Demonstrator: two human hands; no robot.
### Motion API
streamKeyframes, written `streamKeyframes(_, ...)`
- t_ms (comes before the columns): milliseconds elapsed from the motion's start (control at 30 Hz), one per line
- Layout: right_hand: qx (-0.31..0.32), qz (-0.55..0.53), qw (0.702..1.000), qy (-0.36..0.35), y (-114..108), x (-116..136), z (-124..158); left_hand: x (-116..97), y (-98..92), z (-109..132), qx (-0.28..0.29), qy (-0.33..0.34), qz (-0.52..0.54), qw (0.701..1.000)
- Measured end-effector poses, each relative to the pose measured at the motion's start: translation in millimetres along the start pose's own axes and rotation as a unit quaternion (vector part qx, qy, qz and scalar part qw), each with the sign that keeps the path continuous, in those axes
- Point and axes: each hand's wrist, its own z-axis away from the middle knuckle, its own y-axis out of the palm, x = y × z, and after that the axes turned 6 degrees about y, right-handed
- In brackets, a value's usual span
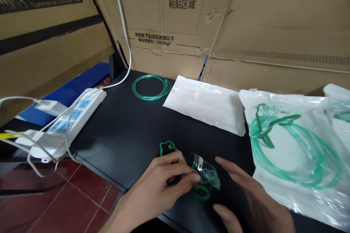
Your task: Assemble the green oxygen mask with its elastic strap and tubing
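Note:
My left hand pinches a small clear green oxygen mask lying on the black table near its front edge. A green elastic strap loops out behind the fingers. Just right of the mask, my right hand hovers with fingers spread and nothing in it. A coil of green tubing lies farther back on the table.
A flat white pouch lies mid-table. To the right are sealed bags with green tubing and masks. A white power strip with cables sits at the left edge. Cardboard boxes wall the back. Red floor tiles show below.

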Motion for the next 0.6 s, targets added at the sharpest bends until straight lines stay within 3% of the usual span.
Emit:
streamKeyframes(133,0.049,0.139,0.989,-0.021,7.7,12.6,-5.1,0.8,0.7,0.6,-0.018,0.032,-0.022,0.999)
streamKeyframes(267,0.065,0.124,0.99,-0.034,10.1,12.5,-6.5,-2.3,-9.3,10.0,-0.069,0.034,-0.087,0.993)
streamKeyframes(400,0.056,0.119,0.991,-0.019,11.2,13.2,-7.9,-5.5,-28.2,34.9,-0.114,0.001,-0.174,0.978)
streamKeyframes(600,0.049,0.115,0.992,-0.009,12.8,13.1,-7.3,-5.0,-43.8,76.0,-0.046,-0.093,-0.25,0.963)
